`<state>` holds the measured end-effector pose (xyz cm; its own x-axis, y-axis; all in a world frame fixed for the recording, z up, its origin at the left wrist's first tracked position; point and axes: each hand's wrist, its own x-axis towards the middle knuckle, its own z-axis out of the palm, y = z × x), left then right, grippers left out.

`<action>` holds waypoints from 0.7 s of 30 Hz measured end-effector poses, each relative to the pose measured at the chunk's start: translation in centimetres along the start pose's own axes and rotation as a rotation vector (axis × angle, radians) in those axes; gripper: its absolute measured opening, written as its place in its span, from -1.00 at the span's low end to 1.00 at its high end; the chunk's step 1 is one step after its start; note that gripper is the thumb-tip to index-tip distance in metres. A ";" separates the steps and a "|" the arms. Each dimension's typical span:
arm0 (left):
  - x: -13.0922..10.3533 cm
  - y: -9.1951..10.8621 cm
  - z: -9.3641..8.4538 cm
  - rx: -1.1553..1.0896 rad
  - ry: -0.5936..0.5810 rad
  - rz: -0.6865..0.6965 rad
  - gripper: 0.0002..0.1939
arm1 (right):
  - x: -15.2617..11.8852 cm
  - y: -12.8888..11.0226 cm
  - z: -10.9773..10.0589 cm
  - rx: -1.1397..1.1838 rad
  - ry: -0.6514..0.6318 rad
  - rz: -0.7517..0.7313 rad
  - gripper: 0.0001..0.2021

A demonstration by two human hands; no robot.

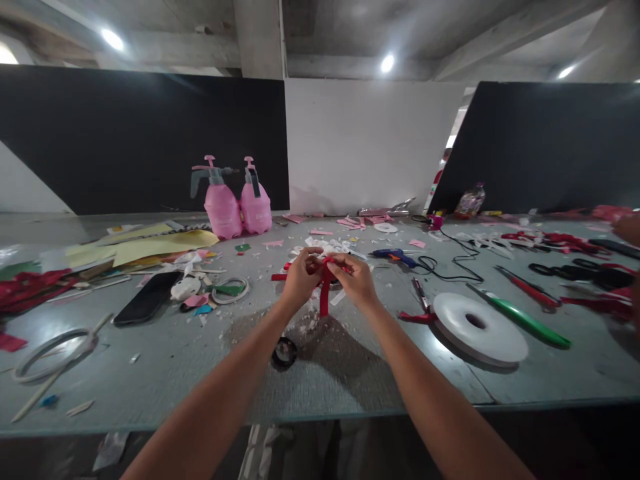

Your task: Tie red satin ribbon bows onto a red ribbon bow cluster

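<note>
Over the middle of the table, both my hands pinch one red ribbon [325, 297], whose loose end hangs down between them. My left hand [303, 273] has its fingers closed on the ribbon from one side. From the other side my right hand [354, 275] grips it with thumb and fingertips, the two hands almost touching. The upper part of the ribbon is partly hidden by my fingers. Behind the hands lie white scraps and another piece of red ribbon [279, 277]. A black tape roll [285, 352] rests below my left wrist.
A blue glue gun [395, 256] with a black cord, a white ribbon spool [500, 333], a green-handled knife [533, 322] and red-handled tool [535, 291] lie to the right. Two pink spray bottles [223, 210] and a phone [147, 299] stand or lie left. Another person's hand [627, 228] shows far right.
</note>
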<state>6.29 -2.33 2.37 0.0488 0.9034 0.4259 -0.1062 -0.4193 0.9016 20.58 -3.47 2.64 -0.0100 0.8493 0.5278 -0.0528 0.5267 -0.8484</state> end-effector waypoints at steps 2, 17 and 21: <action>-0.2 0.0 0.1 0.051 -0.040 0.046 -0.59 | 0.1 0.2 -0.1 0.018 -0.012 0.063 -0.86; -1.1 0.5 -0.4 0.267 -0.032 0.236 -0.72 | 0.1 1.1 0.6 0.414 0.130 0.490 -0.67; -0.9 0.7 -0.8 0.278 -0.056 0.293 -0.74 | 0.2 0.9 0.1 0.374 0.006 0.495 -0.66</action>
<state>5.38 -3.37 2.51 0.1114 0.7392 0.6642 0.1481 -0.6733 0.7244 20.42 -2.84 1.97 -0.1168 0.9904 0.0740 -0.3899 0.0228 -0.9206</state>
